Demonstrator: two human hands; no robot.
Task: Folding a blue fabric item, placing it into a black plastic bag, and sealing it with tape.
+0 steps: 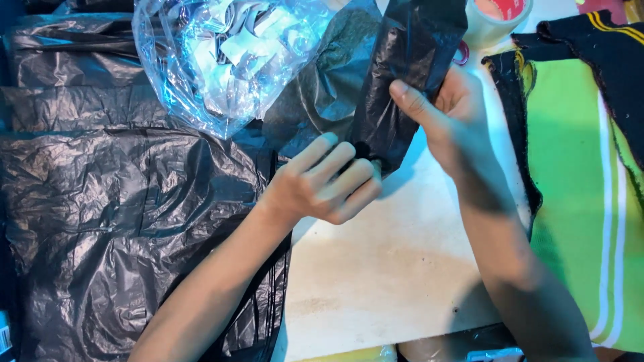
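Observation:
A narrow black plastic bag point(406, 74) hangs above a white table point(389, 268), folded into a long strip. My right hand point(446, 117) grips its right side, thumb pressed across the front. My left hand point(329, 181) pinches the bag's lower end with its fingertips. A pile of flat black plastic bags point(114, 214) lies to the left under my left forearm.
A clear plastic bag point(221, 57) filled with white paper slips rests at the top over the black bags. A roll of tape point(493, 20) stands at the top right. Green, yellow-striped and black knit fabric point(577, 167) covers the right side.

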